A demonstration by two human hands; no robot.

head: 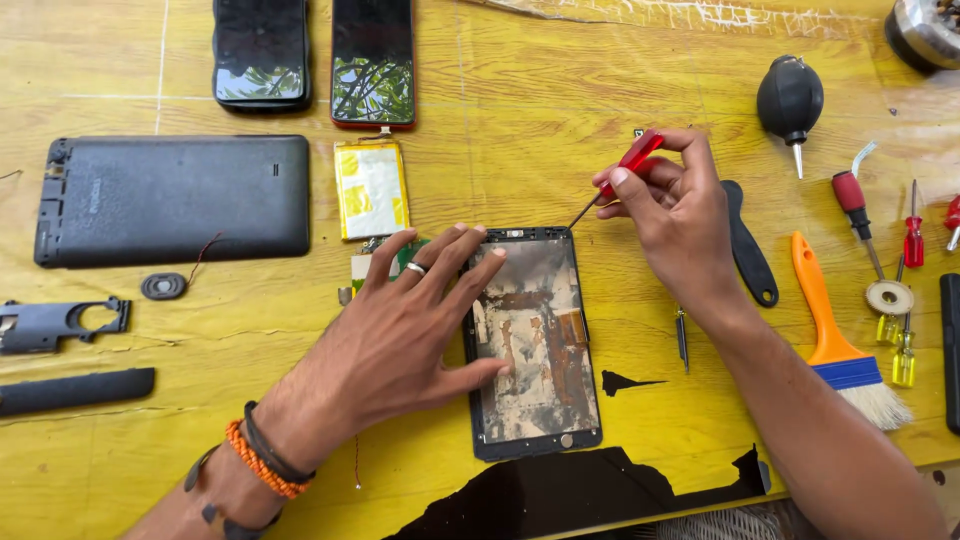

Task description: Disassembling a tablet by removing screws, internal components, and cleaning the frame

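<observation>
On the tabletop (600, 60), your flat left hand (400, 330) pins the stained, opened tablet (535, 345); right fingers (650, 185) grip a red screwdriver (625, 165).

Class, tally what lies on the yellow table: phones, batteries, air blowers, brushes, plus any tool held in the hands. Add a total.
Phones: 2, black phone, red-edged phone
Battery: 1
Air blower: 1
Brush: 1
Held tools: 1, red screwdriver in right hand
Total: 6

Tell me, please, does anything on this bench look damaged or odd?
Yes: the opened tablet frame under the left hand shows torn, patchy brown residue inside, and the yellow table has its surface peeled away to black along the near edge.
</observation>
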